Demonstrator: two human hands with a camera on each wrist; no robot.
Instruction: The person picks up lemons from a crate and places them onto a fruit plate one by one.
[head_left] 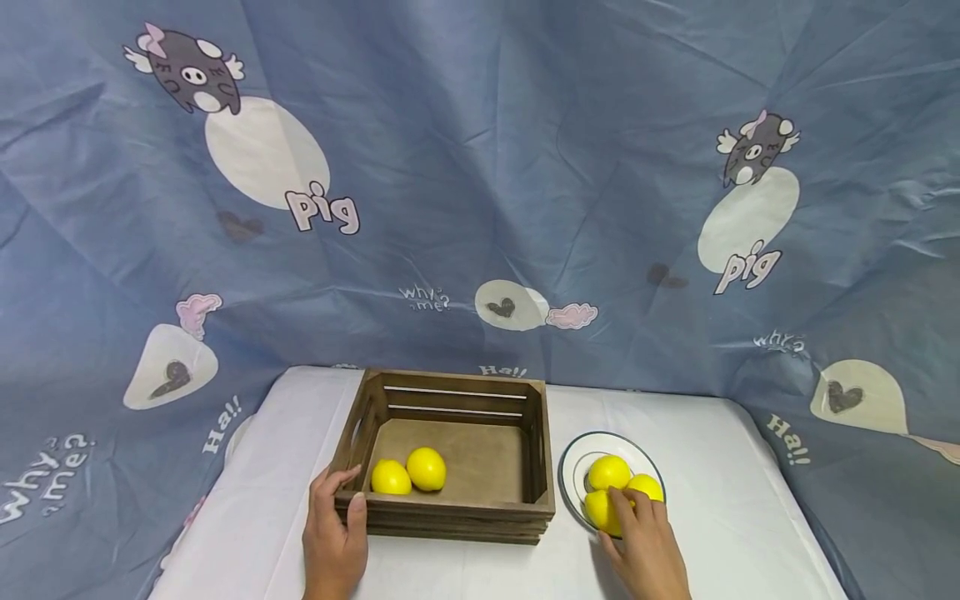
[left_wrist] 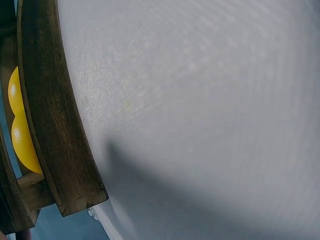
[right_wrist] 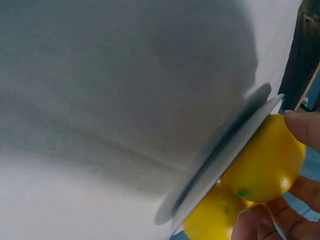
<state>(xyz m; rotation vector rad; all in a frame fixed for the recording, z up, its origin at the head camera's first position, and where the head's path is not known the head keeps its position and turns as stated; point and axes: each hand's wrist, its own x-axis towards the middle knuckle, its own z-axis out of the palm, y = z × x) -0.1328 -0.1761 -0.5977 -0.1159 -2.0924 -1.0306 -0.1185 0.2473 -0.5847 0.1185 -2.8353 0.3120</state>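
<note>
My left hand (head_left: 333, 537) grips the front left corner of a brown slatted wooden crate (head_left: 457, 517), thumb at the front and fingers over the left side. Two yellow lemons (head_left: 426, 469) lie together inside the crate, toward its front left. To the right stands a white plate (head_left: 573, 454) with a dark rim, bearing three lemons. My right hand (head_left: 648, 554) holds the front lemon (right_wrist: 270, 160) between thumb and fingers, and it is close over the plate. Another lemon (right_wrist: 212, 212) shows beside it in the right wrist view.
White cloth (head_left: 450, 575) covers the table. A blue printed curtain (head_left: 480, 167) hangs behind it and down both sides. The crate's right wall (head_left: 542, 450) stands close to the plate's left edge.
</note>
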